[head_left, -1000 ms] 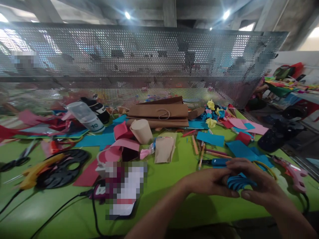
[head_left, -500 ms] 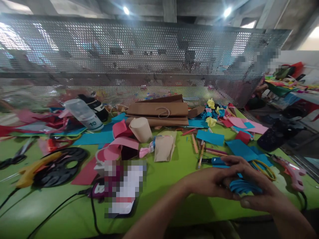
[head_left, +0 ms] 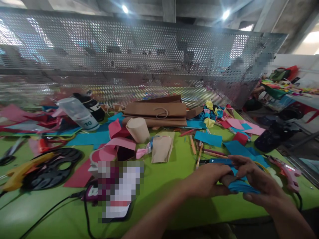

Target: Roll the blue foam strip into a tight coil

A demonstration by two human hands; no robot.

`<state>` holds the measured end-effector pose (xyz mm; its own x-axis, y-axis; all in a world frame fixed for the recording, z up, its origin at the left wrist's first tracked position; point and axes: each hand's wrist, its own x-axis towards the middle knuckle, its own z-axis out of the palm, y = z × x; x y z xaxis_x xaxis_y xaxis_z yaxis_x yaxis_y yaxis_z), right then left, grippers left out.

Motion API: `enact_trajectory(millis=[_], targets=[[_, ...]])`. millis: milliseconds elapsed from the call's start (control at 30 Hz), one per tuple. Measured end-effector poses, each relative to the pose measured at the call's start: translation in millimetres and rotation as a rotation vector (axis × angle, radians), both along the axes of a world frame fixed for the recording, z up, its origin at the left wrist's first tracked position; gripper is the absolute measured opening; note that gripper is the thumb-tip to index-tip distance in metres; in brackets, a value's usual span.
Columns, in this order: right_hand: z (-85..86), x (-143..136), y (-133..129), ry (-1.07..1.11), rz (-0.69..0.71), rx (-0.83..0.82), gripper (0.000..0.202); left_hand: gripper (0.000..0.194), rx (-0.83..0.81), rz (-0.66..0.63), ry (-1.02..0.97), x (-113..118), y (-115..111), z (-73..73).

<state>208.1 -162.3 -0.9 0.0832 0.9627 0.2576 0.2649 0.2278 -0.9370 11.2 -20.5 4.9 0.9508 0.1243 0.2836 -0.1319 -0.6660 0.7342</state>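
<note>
A bundle of folded blue paper (head_left: 243, 186) is between both hands above the front right of the green table (head_left: 184, 207). My left hand (head_left: 211, 179) grips its left end, thumb and fingers pressed round it. On the right side, my right hand (head_left: 256, 184) holds the same paper between its thumb and fingers. Some fingertips blur into each other. Just behind the hands lie a blue-handled cutter (head_left: 220, 161) and several pencils (head_left: 199, 156), partly hidden. Yellow-handled scissors (head_left: 263, 167) show behind my right hand.
A pink glue gun (head_left: 289, 172) lies at the right. At left are a yellow glue gun (head_left: 25, 171), a black palette (head_left: 53, 171) and a phone (head_left: 122, 196). Brown paper (head_left: 154, 109), a beige roll (head_left: 138, 129) and a perforated metal screen (head_left: 149, 66) stand behind.
My fingers have shifted around the blue paper, which now looks flatter and less fanned out. My right hand's upper fingers have lifted a little. The camera view has turned slightly.
</note>
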Motion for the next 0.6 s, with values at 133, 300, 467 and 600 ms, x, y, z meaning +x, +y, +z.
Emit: enact_trajectory(millis=[133,300,467,600], targets=[[4.9,-3.2,-0.2,-0.008,0.008,-0.002,0.044,0.027,-0.080,-0.004,-0.015,-0.8,-1.0,1.4],[7.8,-7.3,1.9,0.013,-0.008,-0.015,0.032,0.033,-0.315,-0.045,0.053,-2.3,-2.6,3.4],[5.4,-4.2,3.9,0.011,0.013,0.014,0.032,0.044,-0.500,-0.100,0.088,-1.8,-2.8,-0.8],[7.8,-5.4,4.5,-0.026,-0.015,0.025,0.032,0.042,-0.465,-0.078,0.092,-1.8,-1.5,-2.2]])
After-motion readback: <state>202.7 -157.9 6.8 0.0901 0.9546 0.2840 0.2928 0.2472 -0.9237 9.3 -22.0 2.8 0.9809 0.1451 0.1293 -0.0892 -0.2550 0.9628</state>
